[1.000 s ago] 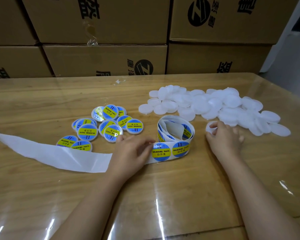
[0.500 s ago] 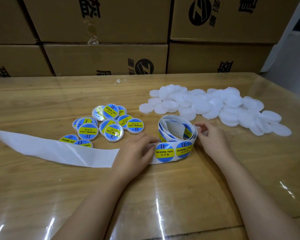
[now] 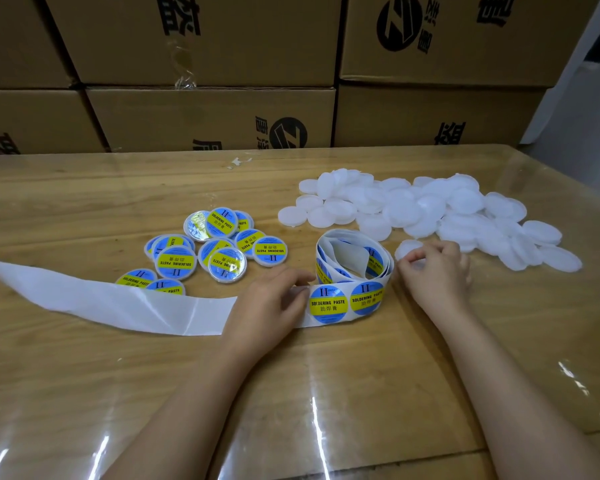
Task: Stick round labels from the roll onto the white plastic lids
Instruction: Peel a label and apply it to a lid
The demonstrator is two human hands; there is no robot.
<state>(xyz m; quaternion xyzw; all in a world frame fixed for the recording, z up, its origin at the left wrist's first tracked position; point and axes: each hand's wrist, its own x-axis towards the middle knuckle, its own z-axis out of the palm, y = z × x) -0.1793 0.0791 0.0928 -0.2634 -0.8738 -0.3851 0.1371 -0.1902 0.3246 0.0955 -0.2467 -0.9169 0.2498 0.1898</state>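
A roll of round blue-and-yellow labels (image 3: 355,261) stands on the table, its strip running out to the left. My left hand (image 3: 271,306) rests on the white backing strip (image 3: 118,303), fingertips at the edge of the nearest label (image 3: 328,303). My right hand (image 3: 433,271) sits just right of the roll, its curled fingers pinching one white lid (image 3: 408,248). A pile of bare white plastic lids (image 3: 430,213) lies behind it to the right. Several labelled lids (image 3: 219,251) lie in a cluster at the left.
Stacked cardboard boxes (image 3: 208,116) form a wall along the table's far edge. The wooden table (image 3: 309,393) has a glossy clear cover. The spent backing strip trails off the left edge of view. A small paper scrap (image 3: 238,161) lies near the boxes.
My right hand has shifted a little left, bringing its white lid up beside the roll. My left hand edged slightly right along the strip toward the nearest label.
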